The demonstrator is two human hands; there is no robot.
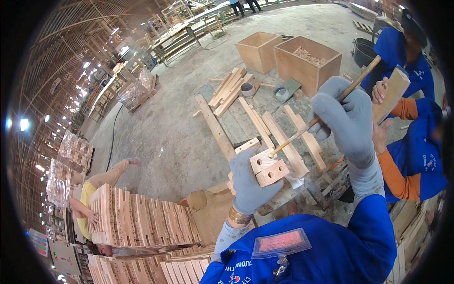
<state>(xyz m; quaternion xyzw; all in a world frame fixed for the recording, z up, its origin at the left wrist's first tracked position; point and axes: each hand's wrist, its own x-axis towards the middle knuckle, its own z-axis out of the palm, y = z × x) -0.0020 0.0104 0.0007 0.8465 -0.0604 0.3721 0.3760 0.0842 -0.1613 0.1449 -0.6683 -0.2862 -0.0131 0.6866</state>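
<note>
While my left hand [248,182] clamps the block [268,169], my right hand [347,118] pinches the brush [326,113], daubing a hole; next, I'd judge, the neighbouring holes need steady aim.

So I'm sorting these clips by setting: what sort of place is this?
Most likely a woodworking or furniture workshop in a large hall. Stacks of cut wooden pieces stand at the lower left, open plywood boxes sit on the concrete floor, and the gloved left hand holds a drilled wooden block.

2 gloved hands [248,182] – 2 drilled blocks [268,169] – 1 brush [326,113] – 2 plywood boxes [307,59].
</note>
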